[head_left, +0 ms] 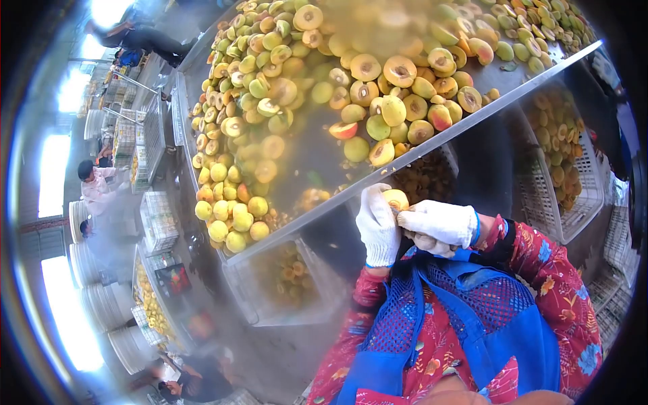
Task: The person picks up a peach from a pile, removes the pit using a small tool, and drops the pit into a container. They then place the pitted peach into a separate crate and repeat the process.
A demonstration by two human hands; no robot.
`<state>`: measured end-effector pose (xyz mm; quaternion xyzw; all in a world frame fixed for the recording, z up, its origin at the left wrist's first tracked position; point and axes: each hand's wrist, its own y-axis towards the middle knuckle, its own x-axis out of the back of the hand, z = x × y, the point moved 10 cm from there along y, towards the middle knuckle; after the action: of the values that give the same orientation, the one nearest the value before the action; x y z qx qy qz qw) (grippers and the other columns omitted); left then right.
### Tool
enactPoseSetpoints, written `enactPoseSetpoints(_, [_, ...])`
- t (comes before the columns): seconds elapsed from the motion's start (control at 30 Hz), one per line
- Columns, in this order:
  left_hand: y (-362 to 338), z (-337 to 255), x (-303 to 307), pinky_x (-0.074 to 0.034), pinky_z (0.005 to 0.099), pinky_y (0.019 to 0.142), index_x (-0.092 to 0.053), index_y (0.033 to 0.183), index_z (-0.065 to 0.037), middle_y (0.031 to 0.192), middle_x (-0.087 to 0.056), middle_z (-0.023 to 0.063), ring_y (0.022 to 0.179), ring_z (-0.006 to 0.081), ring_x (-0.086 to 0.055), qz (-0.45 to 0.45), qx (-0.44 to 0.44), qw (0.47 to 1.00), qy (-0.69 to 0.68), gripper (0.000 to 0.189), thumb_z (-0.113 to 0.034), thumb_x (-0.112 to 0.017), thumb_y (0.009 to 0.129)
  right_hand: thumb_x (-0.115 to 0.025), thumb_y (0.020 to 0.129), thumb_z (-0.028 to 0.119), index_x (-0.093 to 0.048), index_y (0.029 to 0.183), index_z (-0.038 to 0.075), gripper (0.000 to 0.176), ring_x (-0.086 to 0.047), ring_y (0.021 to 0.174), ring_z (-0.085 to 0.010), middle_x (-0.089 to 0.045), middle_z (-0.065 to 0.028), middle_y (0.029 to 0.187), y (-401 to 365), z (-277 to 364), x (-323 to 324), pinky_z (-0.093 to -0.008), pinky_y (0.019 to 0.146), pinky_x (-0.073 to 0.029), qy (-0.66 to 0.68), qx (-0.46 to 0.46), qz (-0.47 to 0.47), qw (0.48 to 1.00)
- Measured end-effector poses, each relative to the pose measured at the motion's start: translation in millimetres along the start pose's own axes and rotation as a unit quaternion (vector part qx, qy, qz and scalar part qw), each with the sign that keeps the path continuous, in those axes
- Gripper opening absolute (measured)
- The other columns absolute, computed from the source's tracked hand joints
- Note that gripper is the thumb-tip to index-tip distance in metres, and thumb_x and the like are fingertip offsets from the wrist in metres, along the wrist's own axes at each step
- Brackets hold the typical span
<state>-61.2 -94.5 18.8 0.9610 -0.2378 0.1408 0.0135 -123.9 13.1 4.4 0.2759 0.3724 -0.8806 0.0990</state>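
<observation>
- Left hand [378, 233] and right hand [444, 224] pinch one cut fruit [396, 198] just off the table [418, 152], near side.
- Table's near-left corner: yellow fruit [235, 241], seemingly uncut.
- Across table: many halves [399, 70], pit centres visible; probably partway, plenty left.

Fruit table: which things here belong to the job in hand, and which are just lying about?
Seemingly part of the job:
left hand
right hand
held fruit
fruit pile
table
fruit crate

Seemingly just lying about:
stacked crates
stacked round tubs
</observation>
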Motion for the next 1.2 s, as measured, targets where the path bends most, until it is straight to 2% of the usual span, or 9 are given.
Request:
enactPoseSetpoints(0.13, [6, 7, -8, -0.052, 0.0312, 0.078, -0.062, 0.105, 0.000, 0.088, -0.067, 0.0103, 0.080, 0.0191, -0.065, 0.029, -0.004, 0.993, -0.113, 0.047, -0.037, -0.034, 0.110, -0.040, 0.109, 0.043, -0.056, 0.097, 0.004, 0.044, -0.035, 0.033, -0.0068, -0.043, 0.0018, 0.055, 14, -21, -29, -0.0232, 0.028, -0.028, 0.442, -0.063, 0.232, 0.864])
enactPoseSetpoints(0.4, [6, 23, 7, -0.053, 0.0317, 0.075, -0.063, 0.104, -0.002, 0.092, -0.066, 0.0096, 0.082, 0.0173, -0.064, 0.033, 0.059, 0.992, -0.104, 0.048, -0.041, -0.036, 0.110, -0.041, 0.108, 0.048, -0.057, 0.101, 0.003, 0.048, -0.034, 0.032, -0.0055, -0.045, 0.0019, 0.057, 31, -23, -44, -0.0225, 0.030, -0.030, 0.524, -0.037, 0.330, 0.784])
enactPoseSetpoints(0.5, [1, 83, 30, -0.053, 0.0344, 0.077, -0.061, 0.111, -0.002, 0.088, -0.065, 0.0121, 0.081, 0.0222, -0.065, 0.084, 0.228, 0.882, -0.403, 0.050, -0.046, -0.039, 0.108, -0.038, 0.108, 0.049, -0.055, 0.099, 0.003, 0.050, -0.032, 0.031, -0.0071, -0.035, 0.0073, 0.047, 16, 10, -45, -0.0251, 0.031, -0.028, 0.516, 0.054, 0.401, 0.755])
enactPoseSetpoints(0.63, [-28, 69, 147, -0.052, 0.0471, 0.090, -0.054, 0.131, 0.001, 0.106, -0.068, 0.0248, 0.100, 0.0380, -0.066, -0.141, 0.149, 0.969, 0.134, 0.050, -0.041, -0.049, 0.104, -0.040, 0.107, 0.051, -0.057, 0.101, 0.002, 0.052, -0.035, 0.034, -0.0070, -0.041, 0.0048, 0.051, 36, -9, -18, -0.0251, 0.033, -0.028, 0.500, 0.004, 0.282, 0.819])
enactPoseSetpoints(0.77, [-46, 47, 221, -0.054, 0.0536, 0.082, -0.061, 0.121, -0.004, 0.103, -0.070, 0.0281, 0.089, 0.0440, -0.070, -0.131, 0.310, 0.730, 0.595, 0.050, -0.047, -0.049, 0.100, -0.037, 0.109, 0.047, -0.060, 0.116, -0.001, 0.054, -0.036, 0.039, -0.0057, -0.045, 0.0026, 0.060, 43, -32, 3, -0.0233, 0.036, -0.030, 0.472, -0.045, 0.265, 0.840])
enactPoseSetpoints(0.9, [36, -6, 176, -0.054, 0.0520, 0.086, -0.062, 0.113, -0.003, 0.105, -0.070, 0.0253, 0.098, 0.0416, -0.069, -0.141, 0.129, 0.833, 0.520, 0.047, -0.047, -0.047, 0.101, -0.039, 0.110, 0.041, -0.055, 0.128, 0.007, 0.042, -0.031, 0.042, -0.0060, -0.039, 0.0033, 0.060, 43, -32, 9, -0.0224, 0.038, -0.027, 0.344, -0.075, 0.197, 0.915])
enactPoseSetpoints(0.97, [96, -8, 113, -0.053, 0.0540, 0.088, -0.061, 0.124, -0.006, 0.108, -0.071, 0.0248, 0.098, 0.0450, -0.069, -0.006, 0.009, 0.852, 0.524, 0.051, -0.049, -0.046, 0.101, -0.041, 0.109, 0.040, -0.055, 0.129, 0.010, 0.038, -0.031, 0.043, -0.0062, -0.039, 0.0029, 0.061, 36, -24, 11, -0.0216, 0.039, -0.026, 0.295, -0.068, 0.142, 0.943])
enactPoseSetpoints(1.03, [139, -20, 72, -0.050, 0.0544, 0.095, -0.060, 0.125, -0.004, 0.116, -0.068, 0.0297, 0.109, 0.0472, -0.065, 0.048, 0.179, 0.872, 0.454, 0.064, -0.058, -0.034, 0.102, -0.042, 0.109, 0.039, -0.055, 0.130, 0.011, 0.037, -0.032, 0.044, -0.0063, -0.039, 0.0026, 0.062, 26, -18, 13, -0.0210, 0.039, -0.026, 0.258, -0.049, 0.091, 0.961])
enactPoseSetpoints(1.2, [202, 57, -11, -0.049, 0.0496, 0.100, -0.051, 0.135, -0.001, 0.121, -0.066, 0.0308, 0.117, 0.0438, -0.063, 0.173, 0.077, 0.920, 0.342, 0.070, -0.054, -0.059, 0.090, -0.043, 0.109, 0.036, -0.054, 0.132, 0.010, 0.037, -0.032, 0.045, -0.0069, -0.041, 0.0022, 0.065, 17, -32, 28, -0.0202, 0.040, -0.026, 0.258, -0.032, 0.061, 0.964])
